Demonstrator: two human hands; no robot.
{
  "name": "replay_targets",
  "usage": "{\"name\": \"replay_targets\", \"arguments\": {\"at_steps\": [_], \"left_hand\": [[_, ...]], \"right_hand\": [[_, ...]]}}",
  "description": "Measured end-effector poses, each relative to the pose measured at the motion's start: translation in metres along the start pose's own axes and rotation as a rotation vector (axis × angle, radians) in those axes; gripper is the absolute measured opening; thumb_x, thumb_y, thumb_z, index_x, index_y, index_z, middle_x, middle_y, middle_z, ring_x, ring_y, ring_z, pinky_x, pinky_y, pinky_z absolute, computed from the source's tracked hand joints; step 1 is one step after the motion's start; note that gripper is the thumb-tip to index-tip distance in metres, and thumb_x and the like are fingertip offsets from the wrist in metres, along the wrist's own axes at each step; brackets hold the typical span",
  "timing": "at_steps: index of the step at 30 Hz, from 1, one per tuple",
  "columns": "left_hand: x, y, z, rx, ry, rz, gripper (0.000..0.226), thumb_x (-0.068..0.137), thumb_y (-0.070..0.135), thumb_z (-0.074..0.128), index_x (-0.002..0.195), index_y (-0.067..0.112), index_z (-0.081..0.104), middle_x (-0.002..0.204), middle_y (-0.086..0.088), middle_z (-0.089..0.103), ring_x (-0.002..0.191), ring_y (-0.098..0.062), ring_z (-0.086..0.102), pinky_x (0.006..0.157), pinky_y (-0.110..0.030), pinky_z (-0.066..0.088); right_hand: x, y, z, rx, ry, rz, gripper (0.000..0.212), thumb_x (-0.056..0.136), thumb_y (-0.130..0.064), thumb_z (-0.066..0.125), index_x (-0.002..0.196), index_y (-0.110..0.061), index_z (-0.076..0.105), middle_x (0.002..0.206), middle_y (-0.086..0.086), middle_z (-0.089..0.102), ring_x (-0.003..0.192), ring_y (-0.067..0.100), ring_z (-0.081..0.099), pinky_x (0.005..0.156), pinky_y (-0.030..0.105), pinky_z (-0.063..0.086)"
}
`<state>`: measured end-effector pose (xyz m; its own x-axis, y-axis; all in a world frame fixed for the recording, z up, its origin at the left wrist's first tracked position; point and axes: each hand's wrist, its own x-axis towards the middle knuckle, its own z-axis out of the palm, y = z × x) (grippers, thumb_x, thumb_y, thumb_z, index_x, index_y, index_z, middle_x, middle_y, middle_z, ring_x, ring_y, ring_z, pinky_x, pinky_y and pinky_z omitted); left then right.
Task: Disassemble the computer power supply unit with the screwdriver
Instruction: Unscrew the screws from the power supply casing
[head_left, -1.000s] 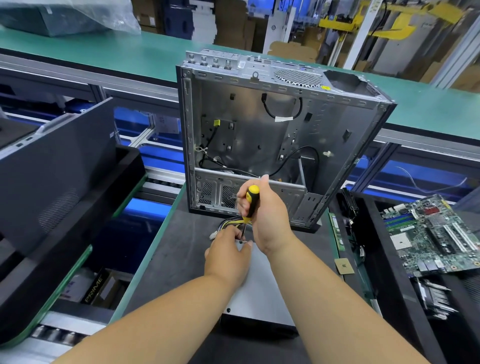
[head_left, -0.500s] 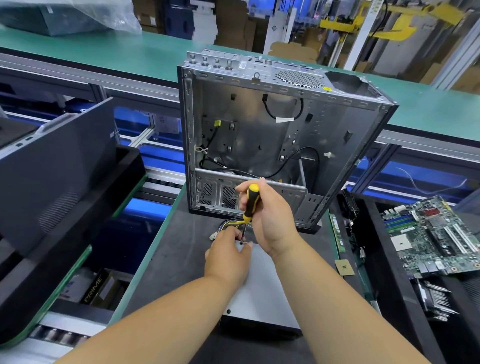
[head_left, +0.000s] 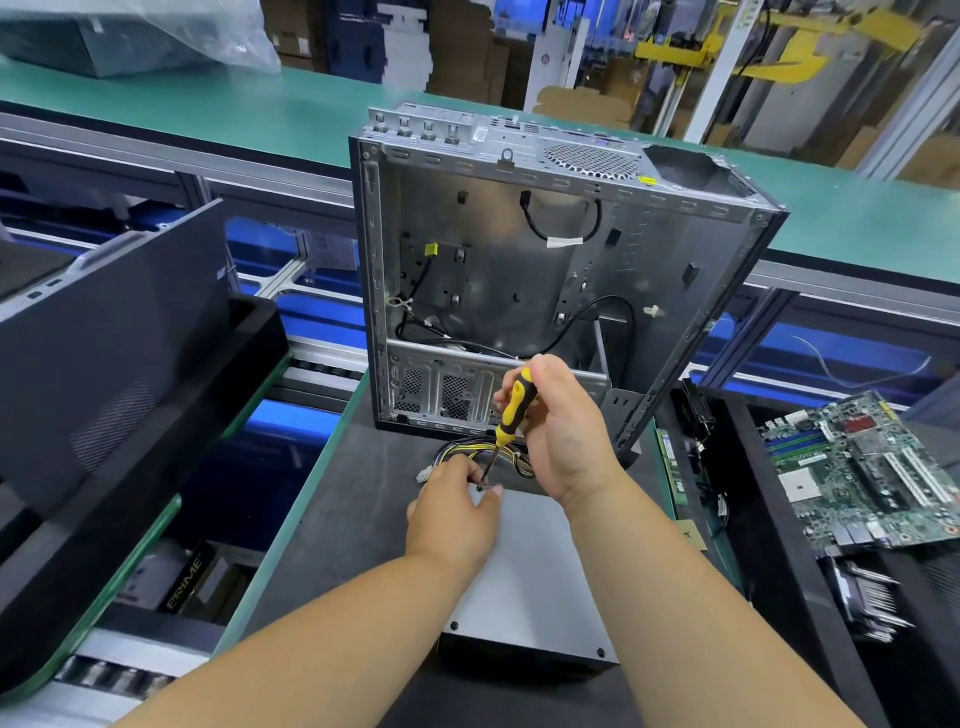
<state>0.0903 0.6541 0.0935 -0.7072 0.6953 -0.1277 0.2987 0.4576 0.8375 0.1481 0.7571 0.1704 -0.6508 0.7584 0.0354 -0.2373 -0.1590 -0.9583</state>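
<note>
The grey metal power supply unit (head_left: 524, 582) lies flat on the dark work mat, with its yellow and black cable bundle (head_left: 467, 452) trailing from the far end. My right hand (head_left: 566, 431) grips the yellow-and-black screwdriver (head_left: 511, 405), held nearly upright with its tip on a screw at the unit's far left corner. My left hand (head_left: 457, 514) rests on the unit's top, and its fingertips pinch the screwdriver shaft near the tip. Two screws show along the unit's near edge.
An empty open computer case (head_left: 545, 270) stands upright just behind the unit. A green motherboard (head_left: 862, 473) and a heatsink (head_left: 867, 603) lie in a black tray at the right. Black panels (head_left: 104, 364) lean at the left. A green conveyor belt (head_left: 208, 104) runs behind.
The screwdriver handle has tilted slightly in my right hand; both hands stay at the same corner of the unit.
</note>
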Motion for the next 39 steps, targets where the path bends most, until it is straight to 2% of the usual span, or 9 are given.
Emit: {"name": "replay_targets", "arguments": {"at_steps": [3,7,13,19,24,28,31,37,39], "left_hand": [[0.000,0.000,0.000,0.000,-0.005,-0.006,0.018,0.092,0.036,0.060,0.085,0.029,0.045,0.091,0.016,0.045,0.098,-0.026,0.054,0.093,-0.045,0.046],[0.001,0.000,0.000,0.006,-0.006,-0.004,0.017,0.092,0.035,0.060,0.089,0.027,0.046,0.097,0.012,0.048,0.098,-0.026,0.054,0.094,-0.047,0.046],[0.000,0.001,-0.001,0.002,-0.007,-0.011,0.017,0.092,0.036,0.060,0.089,0.026,0.047,0.099,0.010,0.050,0.100,-0.028,0.054,0.093,-0.046,0.046],[-0.001,0.002,-0.001,-0.017,-0.010,-0.014,0.017,0.093,0.034,0.060,0.087,0.025,0.047,0.093,0.014,0.049,0.100,-0.028,0.054,0.094,-0.045,0.045],[-0.002,0.003,-0.002,-0.020,-0.010,-0.006,0.015,0.093,0.031,0.060,0.089,0.022,0.049,0.089,0.016,0.047,0.096,-0.024,0.054,0.095,-0.046,0.045],[-0.002,0.003,-0.003,-0.024,-0.011,-0.008,0.015,0.092,0.032,0.060,0.089,0.023,0.049,0.089,0.015,0.047,0.096,-0.024,0.055,0.096,-0.047,0.045],[-0.002,0.003,-0.002,-0.026,-0.009,-0.013,0.016,0.092,0.033,0.060,0.087,0.023,0.048,0.089,0.013,0.048,0.095,-0.026,0.055,0.095,-0.047,0.045],[-0.001,0.002,-0.002,-0.020,-0.011,-0.022,0.018,0.092,0.034,0.060,0.085,0.026,0.046,0.089,0.013,0.049,0.098,-0.029,0.055,0.093,-0.045,0.047],[-0.002,0.002,-0.001,-0.018,-0.012,-0.026,0.018,0.092,0.035,0.060,0.084,0.026,0.046,0.089,0.014,0.048,0.100,-0.030,0.054,0.093,-0.044,0.047]], "right_hand": [[-0.002,0.000,0.003,0.046,0.020,0.032,0.041,0.105,-0.034,0.041,0.080,-0.013,0.066,0.072,0.002,0.060,0.070,0.015,0.057,0.079,0.033,0.045],[-0.005,0.006,0.015,0.142,0.005,0.013,0.058,0.106,-0.045,0.028,0.076,-0.012,0.065,0.061,0.001,0.046,0.059,0.014,0.042,0.066,0.026,0.037],[-0.004,0.005,0.013,0.068,-0.045,-0.010,0.024,0.094,-0.038,0.047,0.083,-0.017,0.049,0.068,-0.002,0.051,0.064,0.014,0.043,0.069,0.029,0.034],[-0.006,-0.003,0.013,-0.083,-0.056,0.056,0.030,0.094,-0.040,0.049,0.085,-0.015,0.064,0.084,-0.001,0.063,0.081,0.016,0.059,0.079,0.035,0.039],[-0.008,-0.002,0.021,0.034,-0.071,0.081,0.056,0.108,-0.038,0.027,0.084,-0.007,0.067,0.064,0.002,0.048,0.061,0.014,0.043,0.069,0.027,0.037],[-0.008,-0.002,0.022,0.094,-0.116,0.092,0.048,0.103,-0.047,0.033,0.090,-0.009,0.058,0.062,0.003,0.040,0.058,0.015,0.035,0.062,0.026,0.033],[-0.009,-0.003,0.018,0.104,-0.131,0.072,0.024,0.092,-0.038,0.049,0.084,-0.015,0.046,0.066,0.002,0.044,0.061,0.017,0.039,0.065,0.029,0.033],[-0.006,-0.013,0.013,0.026,-0.037,0.162,0.026,0.101,-0.027,0.052,0.084,-0.011,0.060,0.078,0.002,0.064,0.075,0.019,0.060,0.092,0.043,0.047],[-0.004,-0.016,0.011,0.004,-0.008,0.173,0.033,0.103,-0.030,0.048,0.083,-0.009,0.063,0.072,0.003,0.063,0.072,0.019,0.060,0.090,0.043,0.049]]}}
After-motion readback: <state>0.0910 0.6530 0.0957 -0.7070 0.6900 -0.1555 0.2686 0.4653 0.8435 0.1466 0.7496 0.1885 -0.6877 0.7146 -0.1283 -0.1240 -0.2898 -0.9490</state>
